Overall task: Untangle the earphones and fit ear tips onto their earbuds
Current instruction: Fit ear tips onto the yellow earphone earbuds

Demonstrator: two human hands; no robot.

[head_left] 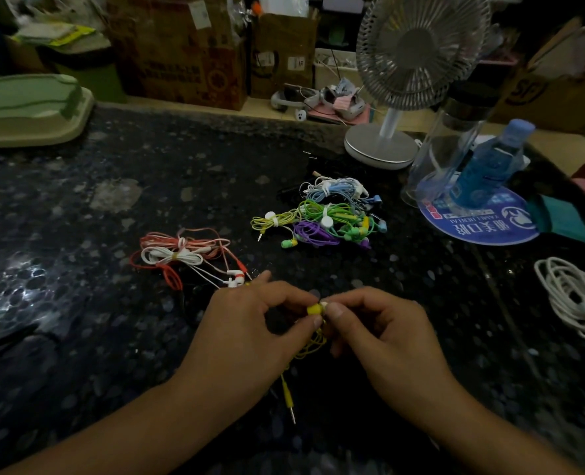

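Observation:
My left hand [249,323] and my right hand [383,330] meet at the table's front middle. Between their thumbs and forefingers they pinch a yellow earbud [314,308] with a small white tip at its right end. The yellow cable [309,347] loops below the fingers, and its jack plug [288,401] hangs down towards me. A red and white bundle of earphones [181,255] lies to the left beyond my left hand. A heap of green, purple, blue and yellow earphones [328,217] lies further back at the middle.
The dark speckled table [147,186] carries a white desk fan [404,80], a clear flask [445,145] and a blue bottle [489,166] on a round blue pad at the back right. A white coiled cable [572,296] lies at the right edge. A green tray [27,108] sits back left.

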